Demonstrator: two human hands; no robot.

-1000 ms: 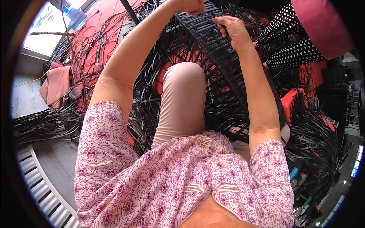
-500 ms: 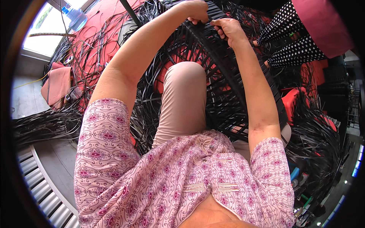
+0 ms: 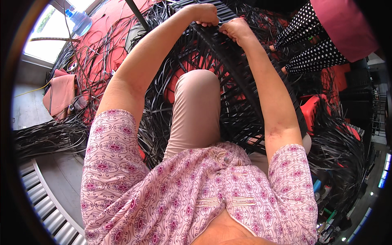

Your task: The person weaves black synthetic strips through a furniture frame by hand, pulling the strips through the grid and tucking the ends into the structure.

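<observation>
Out at ten o'clock, a translucent blue plastic bottle (image 3: 81, 23). Up at twelve, the left hand (image 3: 207, 15), fingers curled, its hold hidden from us! The black, strip-woven openwork frame (image 3: 230, 57) sweeps from twelve toward three. Near one, the right hand (image 3: 238, 31), grip pinched together, apparently on a thin black strip (image 3: 220, 25). Looks like strip work at the rim; the next move calls for even tension. At two, black trousers with white dots (image 3: 314, 57).

The person's left hand (image 3: 207, 16) and right hand (image 3: 237, 30), fingers curled, sit just beside each other at the far edge of a woven black frame (image 3: 239, 68). Loose black strips (image 3: 158, 15) litter the red floor covering (image 3: 102, 30); a blue bottle (image 3: 83, 24) is near its far left edge.
</observation>
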